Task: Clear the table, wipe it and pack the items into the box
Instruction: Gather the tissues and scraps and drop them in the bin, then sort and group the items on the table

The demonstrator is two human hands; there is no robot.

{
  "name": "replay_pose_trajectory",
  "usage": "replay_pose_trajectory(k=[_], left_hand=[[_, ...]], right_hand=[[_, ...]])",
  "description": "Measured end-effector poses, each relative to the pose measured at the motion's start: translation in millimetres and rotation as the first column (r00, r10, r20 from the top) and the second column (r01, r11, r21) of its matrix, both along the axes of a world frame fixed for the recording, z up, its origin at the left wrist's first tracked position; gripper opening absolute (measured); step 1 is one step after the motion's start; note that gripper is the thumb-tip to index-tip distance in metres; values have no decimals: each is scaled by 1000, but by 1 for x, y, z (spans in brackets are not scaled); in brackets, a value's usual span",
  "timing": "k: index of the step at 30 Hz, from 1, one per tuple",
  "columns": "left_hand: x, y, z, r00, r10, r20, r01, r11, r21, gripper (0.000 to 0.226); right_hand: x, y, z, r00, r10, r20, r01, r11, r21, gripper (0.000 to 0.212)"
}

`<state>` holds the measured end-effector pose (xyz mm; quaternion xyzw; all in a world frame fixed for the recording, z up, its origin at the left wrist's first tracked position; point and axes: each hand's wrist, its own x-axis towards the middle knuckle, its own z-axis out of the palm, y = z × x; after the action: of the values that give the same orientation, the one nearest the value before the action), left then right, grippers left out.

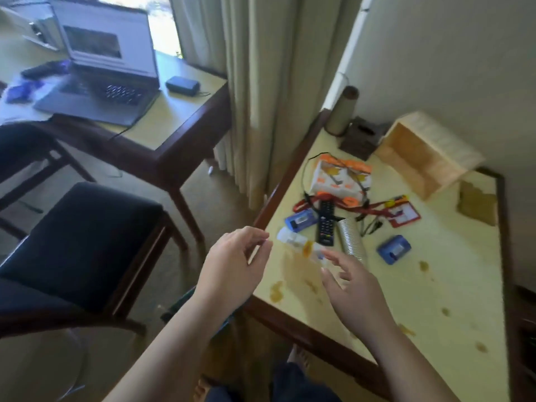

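Your left hand (232,265) and right hand (352,288), nearest the lens, hover over the near corner of the table (452,285), both with fingers loosely spread and holding nothing. Just ahead of your right fingertips (329,255) lies a small white tube (298,245) with a pale cap and an orange patch on its label; whether you touch it cannot be told through the blur. Judged by its look, it is light, smooth and rigid enough to roll, so take it across the middle of its body between thumb and fingers. Beyond it lie a black remote control (326,223), a ribbed silvery cylinder (351,237), two blue flat devices (300,220) (394,249), an orange-and-white carton (339,177) crossed by a thin black cable (307,169), and red lanyards with card holders (403,213). Expect the lanyards and cable to be limp and to snag on neighbours; lift them free by the card holder. At the far corner stands the open wooden box (426,153), tipped on its side, well apart from your hands. Brownish spill stains (298,265) mark the yellow tabletop near you; wiping is best left until the items are cleared.
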<state>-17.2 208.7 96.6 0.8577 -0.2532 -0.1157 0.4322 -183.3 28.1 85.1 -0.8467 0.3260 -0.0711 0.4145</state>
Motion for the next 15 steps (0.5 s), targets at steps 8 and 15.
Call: replay_pose_trajectory(k=[8,15], left_hand=[[-32,-112,-23,990,-138,13,136,987,88,11],[-48,-156,-25,981,-190,-30,192,964,187,8]], right_hand=[[-76,-118,-22,991,-129,-36,127,990,-54,35],[-112,-161,-52,969,-221,-111,219,975,-29,36]])
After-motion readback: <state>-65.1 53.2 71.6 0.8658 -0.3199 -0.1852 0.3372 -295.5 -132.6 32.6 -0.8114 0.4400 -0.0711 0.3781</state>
